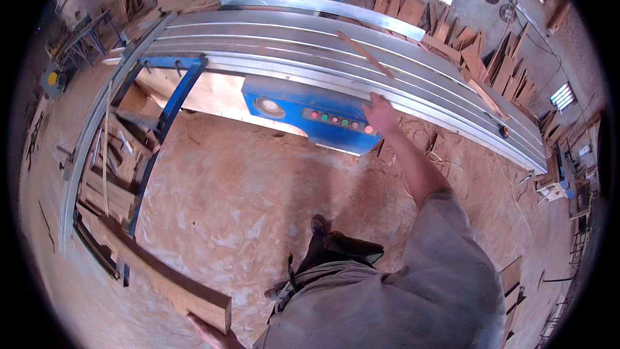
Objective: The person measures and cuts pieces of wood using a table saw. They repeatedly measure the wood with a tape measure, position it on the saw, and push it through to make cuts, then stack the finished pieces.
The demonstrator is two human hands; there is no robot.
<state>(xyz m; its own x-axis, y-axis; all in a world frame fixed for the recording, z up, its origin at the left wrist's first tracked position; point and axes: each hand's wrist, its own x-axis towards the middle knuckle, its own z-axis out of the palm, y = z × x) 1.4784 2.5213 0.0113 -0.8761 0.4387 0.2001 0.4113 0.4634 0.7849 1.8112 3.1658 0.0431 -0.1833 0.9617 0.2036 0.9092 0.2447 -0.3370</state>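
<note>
Brown wood beam [158, 276] is slanting lower L, L hand [210, 333] gripping its near end; R hand [381, 116], fingers loosely spread, is sitting at near edge of sliding table [271, 31], contact unclear; offcuts [111, 196] are showing within blue frame [184, 90], in/below unclear; dusty floor [213, 181] is giving room betw. frame & feet [319, 223].

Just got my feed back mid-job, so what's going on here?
A person stands at a long metal machine table. The left hand holds the near end of a wooden board. The right hand is at the table's front edge, beside the blue control panel; whether it touches anything is hard to tell. A thin wooden strip lies on the table.
</note>
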